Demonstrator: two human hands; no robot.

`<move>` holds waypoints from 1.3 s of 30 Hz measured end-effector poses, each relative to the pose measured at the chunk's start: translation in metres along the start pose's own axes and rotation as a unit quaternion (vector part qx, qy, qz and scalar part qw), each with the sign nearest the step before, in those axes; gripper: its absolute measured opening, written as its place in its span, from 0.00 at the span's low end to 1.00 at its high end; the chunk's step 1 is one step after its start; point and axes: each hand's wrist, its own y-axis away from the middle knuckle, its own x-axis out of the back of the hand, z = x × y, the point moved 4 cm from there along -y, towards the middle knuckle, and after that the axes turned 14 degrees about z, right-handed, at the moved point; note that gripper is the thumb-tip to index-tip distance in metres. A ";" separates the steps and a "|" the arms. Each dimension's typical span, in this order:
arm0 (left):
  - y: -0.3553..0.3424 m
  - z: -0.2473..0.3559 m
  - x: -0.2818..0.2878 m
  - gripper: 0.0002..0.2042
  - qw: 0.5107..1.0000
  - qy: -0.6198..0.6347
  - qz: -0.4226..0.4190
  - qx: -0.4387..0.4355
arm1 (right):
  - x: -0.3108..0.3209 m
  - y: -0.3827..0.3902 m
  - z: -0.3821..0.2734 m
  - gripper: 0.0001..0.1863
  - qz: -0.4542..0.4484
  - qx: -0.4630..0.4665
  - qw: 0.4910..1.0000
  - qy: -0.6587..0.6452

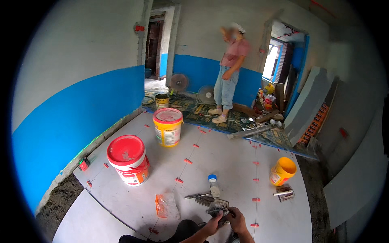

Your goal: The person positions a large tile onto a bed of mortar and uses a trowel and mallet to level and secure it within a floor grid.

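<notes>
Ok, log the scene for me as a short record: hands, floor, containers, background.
Left hand: at a grey-smeared object, exact grip unclear
Right hand: close beside the left, at the same object
Floor: pale tiles, red clips along joints
Near hands: blue-capped container, orange-and-clear bag
Buckets, left: nearer red-lidded bucket, farther red-lidded bucket
Bucket, right: open yellow bucket
Background: standing person, two fans

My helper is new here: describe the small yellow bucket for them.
On the pale tiled floor, look along the right side. The yellow bucket stands there, open-topped, unlike the two larger, red-lidded buckets farther left.
</notes>
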 end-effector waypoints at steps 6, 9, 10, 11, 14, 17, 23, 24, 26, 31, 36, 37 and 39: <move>-0.009 -0.073 0.008 0.27 0.945 -0.281 0.090 -0.140 | -0.019 0.082 0.079 0.25 0.098 0.095 0.977 0.163; -0.012 -0.084 0.011 0.25 0.909 -0.394 0.083 -0.104 | -0.013 0.109 0.112 0.25 0.056 0.161 0.963 0.208; -0.010 -0.083 -0.001 0.23 0.881 -0.459 0.086 -0.072 | -0.002 0.112 0.117 0.26 0.037 0.160 0.966 0.200; -0.005 -0.079 -0.017 0.21 0.848 -0.523 0.081 -0.039 | 0.011 0.115 0.121 0.26 0.020 0.158 0.969 0.191; 0.002 -0.081 -0.002 0.17 0.945 -0.238 0.208 -0.082 | 0.018 0.124 0.096 0.28 0.053 0.261 0.945 0.190; -0.011 -0.090 -0.010 0.19 0.943 -0.250 0.175 -0.136 | 0.043 0.101 0.110 0.30 0.104 0.197 0.974 0.033; 0.002 -0.051 0.013 0.21 0.909 -0.281 0.233 -0.200 | 0.013 0.091 -0.011 0.29 0.074 -0.315 0.724 -0.609; 0.012 -0.048 -0.002 0.20 0.914 -0.275 0.227 -0.194 | 0.022 0.091 -0.017 0.28 0.073 -0.323 0.714 -0.617; 0.034 -0.034 -0.031 0.18 0.921 -0.264 0.216 -0.189 | 0.037 0.086 0.004 0.29 0.066 -0.271 0.783 -0.556; 0.029 -0.014 -0.032 0.14 0.858 -0.388 0.263 -0.211 | 0.020 0.092 0.072 0.35 0.090 -0.097 0.958 -0.253; -0.005 0.005 0.008 0.16 0.918 -0.243 0.280 -0.140 | 0.019 0.107 0.052 0.39 0.048 0.041 0.992 -0.113; -0.008 0.007 0.007 0.18 0.921 -0.236 0.284 -0.126 | 0.028 0.105 0.059 0.39 0.068 0.085 0.992 -0.066; -0.014 0.005 0.002 0.21 0.917 -0.253 0.274 -0.139 | 0.036 0.085 0.088 0.40 0.121 -0.010 0.992 -0.044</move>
